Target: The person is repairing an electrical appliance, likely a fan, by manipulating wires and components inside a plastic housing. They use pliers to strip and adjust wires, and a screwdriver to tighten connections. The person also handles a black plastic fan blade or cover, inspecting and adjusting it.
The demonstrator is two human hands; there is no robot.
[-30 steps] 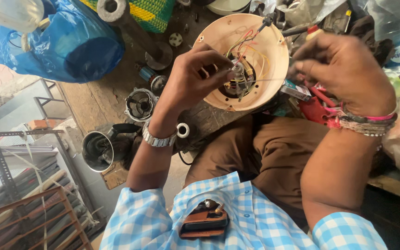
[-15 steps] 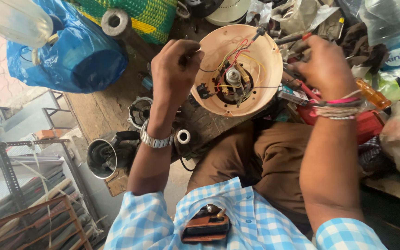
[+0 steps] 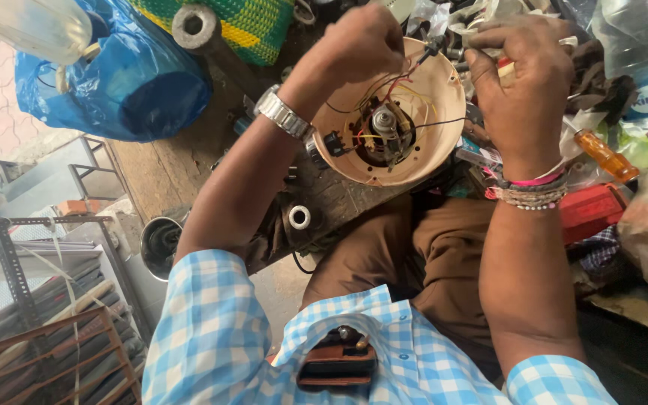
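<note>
At the upper middle of the head view, a round beige housing (image 3: 406, 150) sits tilted on a cluttered wooden bench, its open side facing up, so the small motor (image 3: 384, 124) at its centre and the red, yellow and black wires (image 3: 395, 86) around it are laid bare. The left hand (image 3: 358, 41) comes in from the upper left edge of the housing, fingers drawn together and pinched on the wires near the rim. The right hand (image 3: 523, 82) sits at the housing's upper right rim, fingers curled in; whether it is gripping a wire end or a small tool I cannot tell, since the fingertips are turned away.

As for progress, I'd judge the work is midway: the housing is already opened and the wiring pulled out, yet the wires hang loose and nothing is closed up.

Room is tight. A blue plastic bag (image 3: 121, 82) fills the upper left, a green and yellow woven bag (image 3: 245, 26) lies just behind the left hand, and a clear bottle (image 3: 639, 60) stands at the upper right. An orange-handled screwdriver (image 3: 601, 154) and a red tool (image 3: 594, 210) lie just beside the right wrist. The bench edge runs close under the housing, above the person's knees.
</note>
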